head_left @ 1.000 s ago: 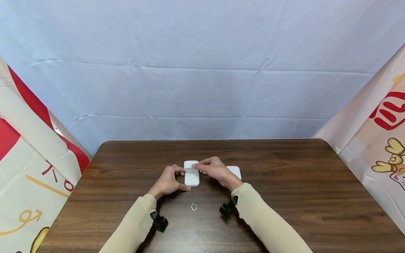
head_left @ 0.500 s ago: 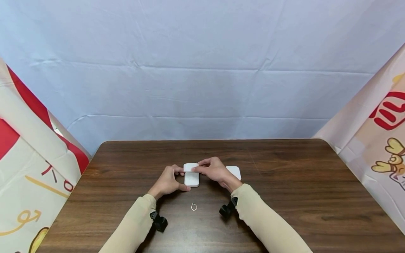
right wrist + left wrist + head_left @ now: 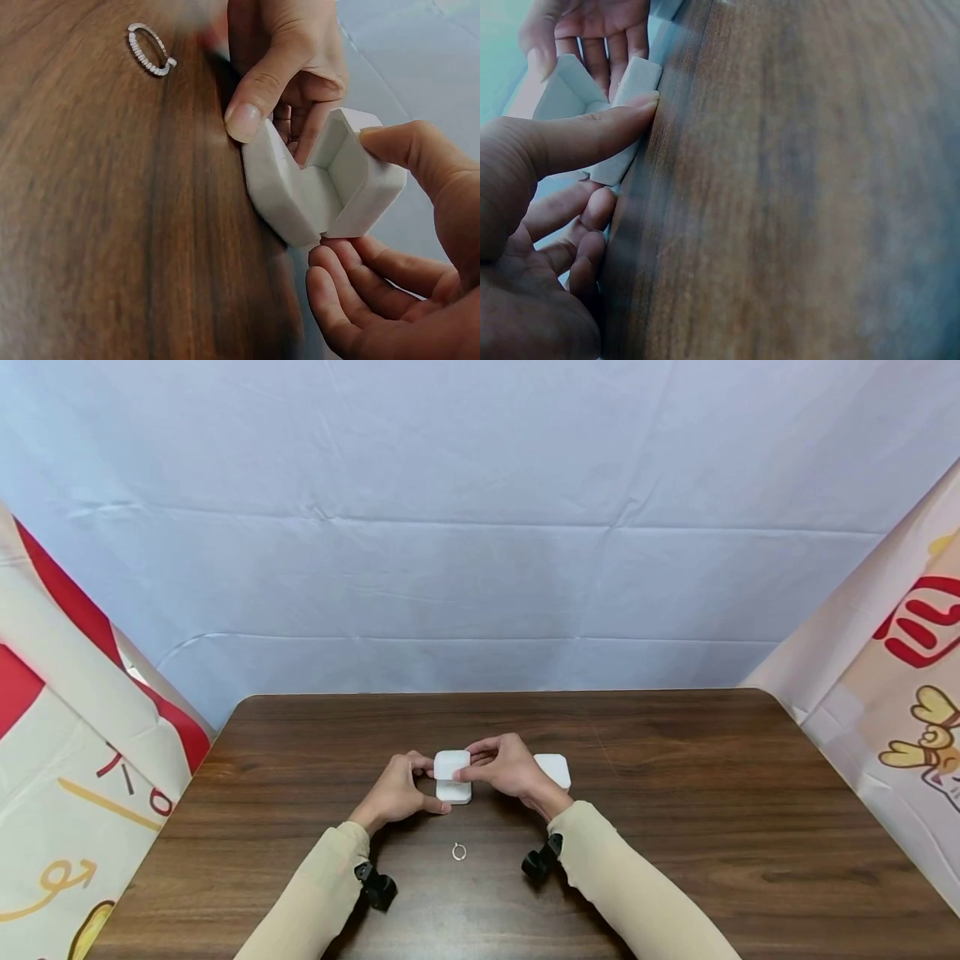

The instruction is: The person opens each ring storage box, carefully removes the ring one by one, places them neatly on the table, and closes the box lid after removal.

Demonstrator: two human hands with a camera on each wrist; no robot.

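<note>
A small white hinged box [image 3: 452, 775] stands on the dark wooden table [image 3: 675, 827], a little beyond the table's middle, with its lid partly raised; the right wrist view shows the lid [image 3: 367, 176] tilted up from the base [image 3: 281, 191] and a pale lining inside. The left hand [image 3: 399, 792] is at the left side of the box, its thumb [image 3: 592, 135] laid flat against the near edge of the base and its curled fingers against the far side, so that it holds the base between them. The right hand [image 3: 504, 765] is at the right side of the box, its thumb [image 3: 409, 150] on the outer face of the lid and its fingers [image 3: 367, 285] curled loosely under the lid's free edge, pinching the lid. A thin silver ring [image 3: 459, 852] set with small stones lies flat on the table, nearer the person than the box and well apart from it, touched by neither hand. A second white box [image 3: 555, 768], closed, sits just to the right of the first one, partly hidden behind the right hand. Beige sleeves cover both forearms, and a black camera mount [image 3: 377, 886] hangs under each wrist.
</note>
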